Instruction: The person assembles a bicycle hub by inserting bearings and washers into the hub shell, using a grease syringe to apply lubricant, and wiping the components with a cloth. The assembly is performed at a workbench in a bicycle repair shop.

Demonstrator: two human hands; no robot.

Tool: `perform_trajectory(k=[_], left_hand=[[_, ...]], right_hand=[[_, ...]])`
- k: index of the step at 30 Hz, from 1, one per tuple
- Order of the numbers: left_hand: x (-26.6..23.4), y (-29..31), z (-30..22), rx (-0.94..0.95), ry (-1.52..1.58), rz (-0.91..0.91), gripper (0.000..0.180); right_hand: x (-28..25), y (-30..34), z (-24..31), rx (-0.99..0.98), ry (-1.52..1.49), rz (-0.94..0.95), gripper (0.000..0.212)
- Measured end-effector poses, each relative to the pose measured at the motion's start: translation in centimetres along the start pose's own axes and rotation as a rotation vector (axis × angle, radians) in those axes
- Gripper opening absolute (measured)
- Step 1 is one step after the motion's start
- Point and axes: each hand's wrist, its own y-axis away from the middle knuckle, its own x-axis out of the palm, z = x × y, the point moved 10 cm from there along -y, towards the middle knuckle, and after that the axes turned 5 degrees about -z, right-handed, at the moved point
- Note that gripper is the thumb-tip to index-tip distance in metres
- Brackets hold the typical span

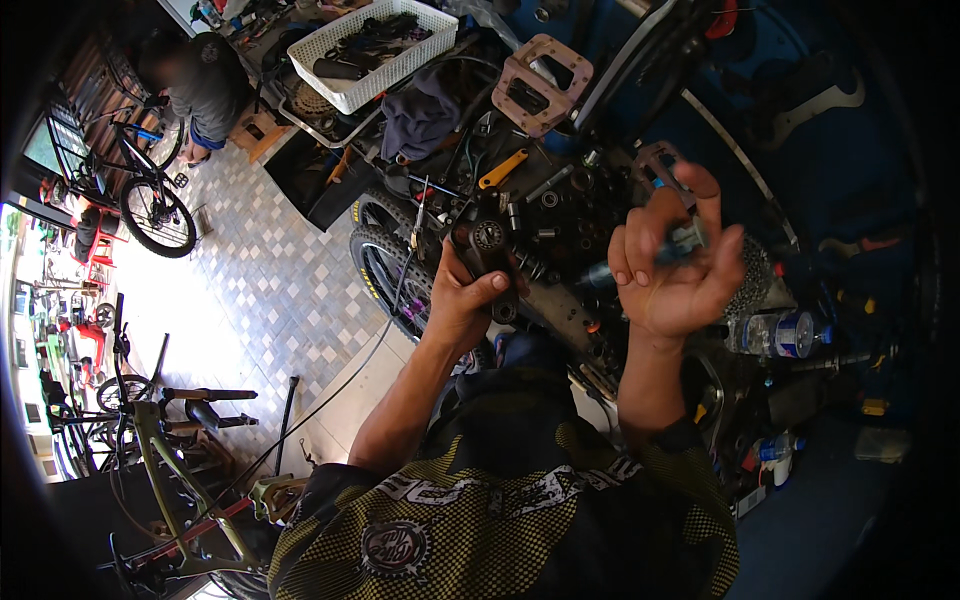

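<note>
My left hand (462, 308) is closed around a black crank arm (488, 262), thumb across its side. The arm's round splined end faces up. My right hand (675, 275) is raised to the right, palm up, its index finger stretched out and the other fingers curled. Between its fingers is a slim blue-tinted cylinder (688, 242), smeared by motion; its exact kind cannot be made out. Beyond the hands lie a pinkish flat pedal (540, 84) and a second pedal (660, 165), partly hidden behind my right fingers. A yellow-handled tool (503, 169) lies past the crank arm.
A cluttered bench carries small metal parts, a dark cloth (420, 115) and a white basket (350, 92) of parts. Plastic bottles (775, 333) lie at right. A bicycle wheel (385, 265) stands below the bench edge. Left are a bicycle frame (165, 460) and a crouching person (208, 88).
</note>
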Motion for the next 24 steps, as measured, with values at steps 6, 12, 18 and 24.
perform_trajectory(k=[6, 12, 18, 24], left_hand=[[1.4, 1.4, -0.1, 0.006, -0.012, -0.026, 0.076], [2.0, 2.1, -0.7, 0.021, -0.012, -0.040, 0.075], [2.4, 2.3, -1.0, 0.044, -0.015, -0.034, 0.075], [2.1, 2.3, -0.8, 0.032, -0.026, -0.062, 0.077]], right_hand=[[3.9, -0.6, -1.0, 0.012, -0.164, 0.072, 0.038], [6.3, -0.3, -1.6, -0.050, -0.051, 0.188, 0.023], [6.1, -0.1, -2.4, -0.034, -0.038, 0.158, 0.018], [6.2, 0.1, -2.4, -0.020, 0.039, 0.143, 0.012]])
